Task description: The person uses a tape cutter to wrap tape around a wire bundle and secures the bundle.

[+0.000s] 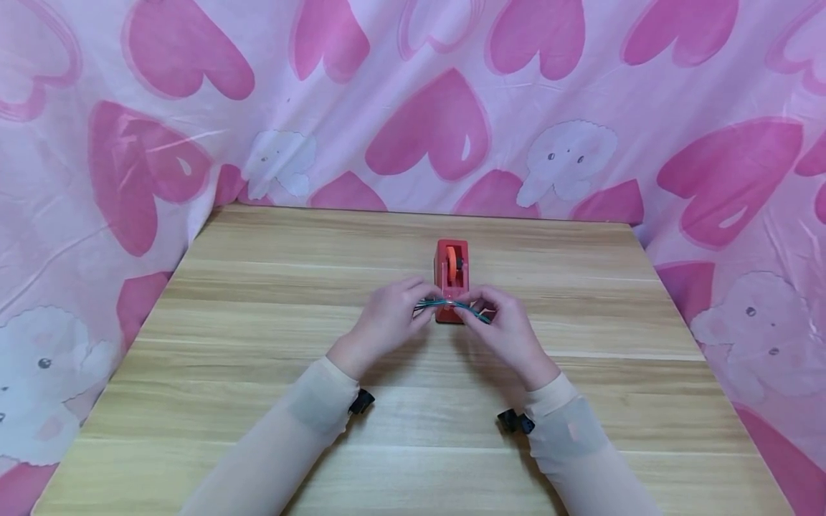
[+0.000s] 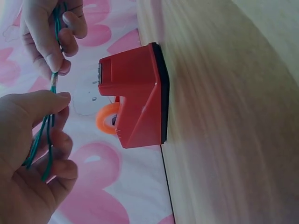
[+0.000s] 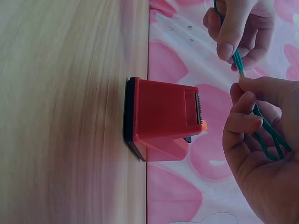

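Observation:
Just in front of the red tape dispenser (image 1: 452,261), both hands hold a thin bundle of green wires (image 1: 474,312) in the air. My left hand (image 1: 387,315) pinches one side of it between thumb and fingers; my right hand (image 1: 513,330) pinches the other side close by. Between the fingertips the strands come together at a short pale band (image 2: 54,80), perhaps tape. Past it, loose strands (image 3: 268,128) spread and bend inside the right palm. On the dispenser sits an orange roll (image 2: 108,118), with a toothed cutter (image 3: 199,108) at its front edge.
A wood-grain table (image 1: 258,301) lies under the hands. Pink cloth with hearts (image 1: 429,129) hangs behind it and along both sides. Small black devices (image 1: 361,402) are worn at the wrists, over pale sleeves (image 1: 290,423).

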{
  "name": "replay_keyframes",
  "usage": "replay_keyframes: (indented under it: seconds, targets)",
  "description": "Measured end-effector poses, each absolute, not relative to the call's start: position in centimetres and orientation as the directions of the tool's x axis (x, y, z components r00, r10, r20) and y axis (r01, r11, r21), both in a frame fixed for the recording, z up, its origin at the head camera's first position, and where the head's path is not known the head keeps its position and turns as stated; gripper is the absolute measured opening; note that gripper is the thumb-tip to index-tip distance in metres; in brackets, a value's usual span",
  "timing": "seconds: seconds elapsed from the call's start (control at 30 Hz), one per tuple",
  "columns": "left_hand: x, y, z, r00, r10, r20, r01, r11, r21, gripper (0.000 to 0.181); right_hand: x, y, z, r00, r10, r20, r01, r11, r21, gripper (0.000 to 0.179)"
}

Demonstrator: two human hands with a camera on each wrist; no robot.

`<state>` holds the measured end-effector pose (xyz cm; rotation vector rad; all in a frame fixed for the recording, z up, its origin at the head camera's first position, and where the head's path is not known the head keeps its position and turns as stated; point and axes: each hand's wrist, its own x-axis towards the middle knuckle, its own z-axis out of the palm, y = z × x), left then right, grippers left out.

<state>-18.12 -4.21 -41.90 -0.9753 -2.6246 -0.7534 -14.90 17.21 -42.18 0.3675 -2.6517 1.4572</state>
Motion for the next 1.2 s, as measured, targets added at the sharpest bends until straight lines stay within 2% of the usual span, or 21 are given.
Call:
replay_keyframes:
  seconds: [0.37, 0.7, 0.97, 1.2]
  targets:
    - [-18.1, -4.4, -42.6, -0.697, 0.506, 0.509, 0.706, 0.607, 0.364, 0.018, -14.8, 17.0, -42.3, -0.977, -0.190, 0.095, -0.164, 0.393, -0.905, 0.016]
    - [-18.0, -4.6, -43.1, -0.672, 0.484, 0.561, 0.728, 0.569, 0.382, 0.017, -14.5, 16.9, -42.5, -0.974, -0.195, 0.117, -0.185, 0.381, -0.906, 0.016]
    - [-18.1, -4.7, -43.2, -0.705, 0.489, 0.513, 0.706, 0.554, 0.442, 0.011, -14.1, 16.4, -40.8, -0.981, -0.174, 0.086, -0.151, 0.401, -0.904, 0.014]
    - [-18.3, -5.2, -42.1, -0.796, 0.492, 0.352, 0.600, 0.571, 0.560, 0.018, -13.8, 16.3, -39.7, -0.982, -0.173, 0.081, -0.148, 0.419, -0.896, 0.011]
